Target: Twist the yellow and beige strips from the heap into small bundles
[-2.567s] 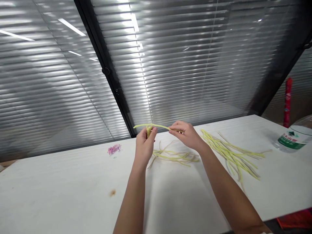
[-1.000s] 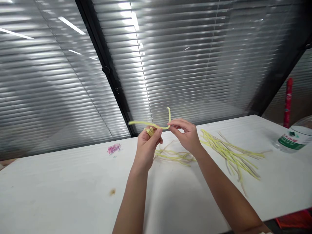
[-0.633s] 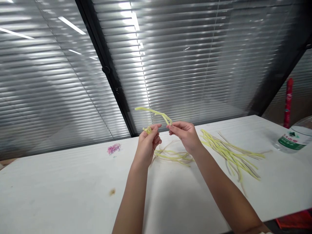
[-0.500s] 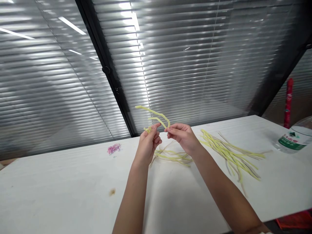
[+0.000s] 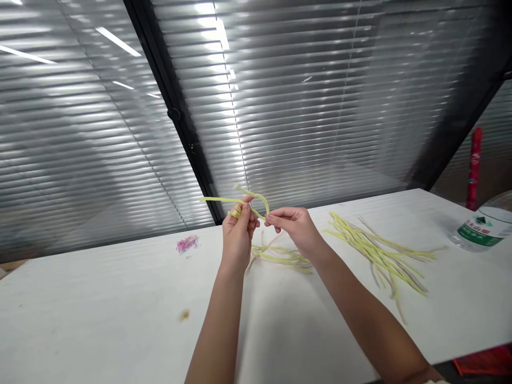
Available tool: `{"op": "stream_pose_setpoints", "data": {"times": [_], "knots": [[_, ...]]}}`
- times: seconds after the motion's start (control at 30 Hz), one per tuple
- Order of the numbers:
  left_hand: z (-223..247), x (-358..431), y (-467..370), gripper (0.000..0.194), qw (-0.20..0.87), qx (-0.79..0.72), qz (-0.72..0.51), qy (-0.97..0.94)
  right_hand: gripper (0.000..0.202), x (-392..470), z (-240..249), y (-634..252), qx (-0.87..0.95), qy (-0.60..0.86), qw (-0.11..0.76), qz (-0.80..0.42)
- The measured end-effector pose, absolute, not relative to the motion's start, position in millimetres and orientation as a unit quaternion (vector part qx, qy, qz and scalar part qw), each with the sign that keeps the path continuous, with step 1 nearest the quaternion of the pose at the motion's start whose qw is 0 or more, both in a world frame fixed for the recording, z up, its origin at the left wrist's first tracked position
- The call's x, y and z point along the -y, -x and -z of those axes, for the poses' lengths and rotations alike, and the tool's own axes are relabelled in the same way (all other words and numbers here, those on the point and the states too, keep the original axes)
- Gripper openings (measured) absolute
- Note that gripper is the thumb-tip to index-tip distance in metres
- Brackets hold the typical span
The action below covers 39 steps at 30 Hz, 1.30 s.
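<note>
Above the table, my left hand (image 5: pixel 239 230) is closed, with a small coiled yellow piece (image 5: pixel 235 211) at its fingers. A bent yellow pipe cleaner (image 5: pixel 262 198) runs between both hands, one end pointing out to the left past my left fingers. My right hand (image 5: pixel 294 224) is closed too, pinching that pipe cleaner near its bend. Just behind and below the hands lies a loose small group of yellow pipe cleaners (image 5: pixel 282 257), partly hidden by my right wrist. To the right, a larger pile of yellow pipe cleaners (image 5: pixel 380 250) is spread on the table.
The white table (image 5: pixel 120 309) reaches back to a window with grey blinds (image 5: pixel 296 106). A clear plastic container (image 5: pixel 482 229) with a green label stands at the far right, beside a red stick-like object (image 5: pixel 474 170). Purple scribbles (image 5: pixel 186 244) mark the tabletop at left.
Both hands have shifted slightly left. The pipe cleaner's free end now lies lower and further left, crossing my left fingers, and my right hand has come down a little.
</note>
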<state>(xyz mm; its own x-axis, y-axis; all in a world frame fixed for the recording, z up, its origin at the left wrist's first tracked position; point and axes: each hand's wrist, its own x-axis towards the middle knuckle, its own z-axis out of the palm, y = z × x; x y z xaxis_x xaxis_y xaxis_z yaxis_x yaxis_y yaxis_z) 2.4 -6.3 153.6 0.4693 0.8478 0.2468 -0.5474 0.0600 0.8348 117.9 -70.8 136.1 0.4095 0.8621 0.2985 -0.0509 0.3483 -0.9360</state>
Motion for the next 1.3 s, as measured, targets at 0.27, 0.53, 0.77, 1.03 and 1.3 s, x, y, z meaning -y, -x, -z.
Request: {"op": "stream_pose_setpoints", "data": {"times": [0.27, 0.53, 0.77, 1.03, 1.3], "knots": [[-152.1, 9.1, -2.9, 0.033, 0.672, -0.149, -0.504, -0.521, 0.020, 73.1, -132.6, -112.1, 0.474, 0.514, 0.684, -0.207], [-151.1, 7.7, -2.7, 0.030, 0.657, -0.143, -0.500, -0.546, 0.025, 80.7, -136.1, -104.4, 0.602, 0.582, 0.546, 0.033], [-151.5, 6.3, -1.7, 0.026, 0.677, -0.144, -0.516, -0.505, 0.022, 79.9, -131.9, -105.7, 0.612, 0.583, 0.526, 0.098], [-153.9, 7.1, -0.9, 0.025, 0.678, -0.140, -0.518, -0.502, 0.019, 82.1, -136.0, -105.8, 0.603, 0.584, 0.542, 0.044], [-155.8, 10.8, 1.5, 0.019, 0.680, -0.118, -0.510, -0.513, 0.016, 84.7, -142.6, -105.7, 0.548, 0.507, 0.646, -0.157]]}}
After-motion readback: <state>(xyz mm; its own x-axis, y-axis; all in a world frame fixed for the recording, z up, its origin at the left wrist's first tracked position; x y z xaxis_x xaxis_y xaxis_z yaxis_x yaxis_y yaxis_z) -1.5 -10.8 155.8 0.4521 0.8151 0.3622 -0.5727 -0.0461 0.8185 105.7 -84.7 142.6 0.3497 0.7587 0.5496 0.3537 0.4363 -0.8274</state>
